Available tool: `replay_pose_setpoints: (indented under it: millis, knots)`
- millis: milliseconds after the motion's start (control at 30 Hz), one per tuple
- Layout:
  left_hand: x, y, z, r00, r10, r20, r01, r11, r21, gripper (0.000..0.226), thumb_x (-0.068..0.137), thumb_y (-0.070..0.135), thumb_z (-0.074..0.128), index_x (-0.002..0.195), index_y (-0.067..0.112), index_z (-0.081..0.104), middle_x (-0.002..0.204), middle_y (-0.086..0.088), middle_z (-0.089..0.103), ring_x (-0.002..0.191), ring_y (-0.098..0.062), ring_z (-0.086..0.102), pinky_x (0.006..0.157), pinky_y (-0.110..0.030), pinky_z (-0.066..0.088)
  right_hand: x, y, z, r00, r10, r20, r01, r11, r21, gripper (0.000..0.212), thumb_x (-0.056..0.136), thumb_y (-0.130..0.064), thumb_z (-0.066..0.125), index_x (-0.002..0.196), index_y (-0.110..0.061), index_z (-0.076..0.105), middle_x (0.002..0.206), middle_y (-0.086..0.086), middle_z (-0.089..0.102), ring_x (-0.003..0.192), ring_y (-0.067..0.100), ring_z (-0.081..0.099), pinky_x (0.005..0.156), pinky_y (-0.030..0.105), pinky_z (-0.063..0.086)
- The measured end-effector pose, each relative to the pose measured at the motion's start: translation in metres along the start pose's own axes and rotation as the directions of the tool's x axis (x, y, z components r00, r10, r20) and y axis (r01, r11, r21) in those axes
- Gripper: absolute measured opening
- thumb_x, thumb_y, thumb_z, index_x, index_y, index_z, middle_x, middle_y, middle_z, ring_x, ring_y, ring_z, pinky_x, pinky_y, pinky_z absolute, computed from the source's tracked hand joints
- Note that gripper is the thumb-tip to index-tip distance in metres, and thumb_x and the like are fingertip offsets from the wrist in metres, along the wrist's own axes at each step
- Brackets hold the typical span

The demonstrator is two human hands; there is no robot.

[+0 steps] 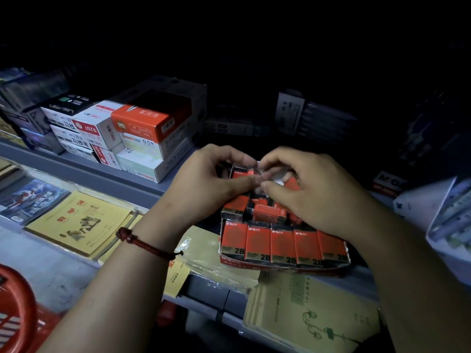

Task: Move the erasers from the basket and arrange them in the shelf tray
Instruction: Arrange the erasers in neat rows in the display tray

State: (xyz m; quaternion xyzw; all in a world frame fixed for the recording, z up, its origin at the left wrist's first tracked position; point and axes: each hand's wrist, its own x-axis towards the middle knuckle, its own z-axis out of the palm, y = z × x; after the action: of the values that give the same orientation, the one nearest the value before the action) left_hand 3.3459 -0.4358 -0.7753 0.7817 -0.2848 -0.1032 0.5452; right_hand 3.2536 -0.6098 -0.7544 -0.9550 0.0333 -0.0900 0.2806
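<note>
A red cardboard shelf tray (280,264) sits on the grey shelf, holding red-and-black 2B erasers. Its front row (283,244) stands neat and upright; behind it several erasers (265,211) lie loose and tilted. My left hand (206,182) and my right hand (313,192) meet over the tray's back part, fingertips pinching one eraser (251,171) between them. The tray's back is partly hidden by my hands. The red basket (17,309) shows at the bottom left corner.
Stacked white and orange stationery boxes (127,133) stand to the left on the same shelf. Yellow notebooks (79,222) and a green one (313,317) lie on the lower shelf. Dark boxes (305,115) fill the back; a white package (443,215) stands at the right.
</note>
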Motion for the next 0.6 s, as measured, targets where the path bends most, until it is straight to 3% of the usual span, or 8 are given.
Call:
replay_pose_setpoints:
  millis: [133, 300, 433, 533, 600]
  knots:
    - [-0.0007, -0.001, -0.0011, 1.0, 0.016, -0.005, -0.017, 1.0, -0.005, 0.047, 0.063, 0.059, 0.081, 0.097, 0.028, 0.074, 0.082, -0.007, 0.069, 0.078, -0.04, 0.07, 0.074, -0.059, 0.059, 0.0013, 0.0024, -0.0009, 1.0, 0.022, 0.012, -0.022, 0.999, 0.037, 0.038, 0.09, -0.046, 0.068, 0.127, -0.05, 0.059, 0.109, -0.027, 0.067, 0.095, -0.007, 0.062, 0.085, 0.03, 0.053]
    - [-0.0002, -0.0089, -0.001, 1.0, 0.027, -0.014, -0.027, 0.999, 0.022, 0.013, 0.087, 0.036, 0.082, 0.096, 0.031, 0.074, 0.089, -0.003, 0.067, 0.085, -0.038, 0.068, 0.08, -0.058, 0.057, 0.0029, 0.0029, 0.0025, 0.999, 0.037, -0.026, -0.034, 0.996, 0.087, 0.041, 0.087, -0.046, 0.074, 0.127, -0.048, 0.066, 0.121, -0.028, 0.067, 0.115, -0.006, 0.059, 0.103, 0.031, 0.051]
    - [-0.0014, -0.009, -0.0015, 1.0, 0.017, -0.019, -0.016, 1.0, 0.021, 0.007, 0.088, 0.025, 0.08, 0.093, 0.027, 0.076, 0.089, 0.005, 0.062, 0.073, -0.022, 0.061, 0.069, -0.04, 0.052, 0.0042, 0.0045, 0.0051, 0.998, 0.056, -0.035, -0.053, 0.996, 0.075, 0.026, 0.084, -0.051, 0.073, 0.11, -0.047, 0.072, 0.103, -0.026, 0.07, 0.095, -0.002, 0.065, 0.087, 0.036, 0.056]
    - [-0.002, -0.0073, -0.0014, 1.0, 0.007, -0.006, -0.006, 1.0, 0.013, 0.006, 0.087, 0.02, 0.081, 0.085, 0.025, 0.078, 0.101, 0.006, 0.065, 0.085, -0.031, 0.064, 0.078, -0.045, 0.055, 0.0046, 0.007, 0.0051, 0.996, 0.08, -0.037, -0.079, 0.996, 0.039, 0.027, 0.083, -0.055, 0.073, 0.107, -0.042, 0.072, 0.086, -0.023, 0.066, 0.073, -0.003, 0.059, 0.071, 0.026, 0.047]
    - [-0.0018, -0.0072, -0.0018, 1.0, 0.006, 0.0, -0.006, 1.0, 0.019, 0.005, 0.087, 0.019, 0.081, 0.087, 0.023, 0.078, 0.106, 0.002, 0.065, 0.089, -0.032, 0.064, 0.081, -0.045, 0.055, 0.0043, 0.0065, 0.0042, 0.996, 0.076, -0.037, -0.074, 0.996, 0.039, 0.026, 0.082, -0.054, 0.074, 0.104, -0.041, 0.07, 0.087, -0.022, 0.065, 0.071, -0.002, 0.057, 0.069, 0.026, 0.044]
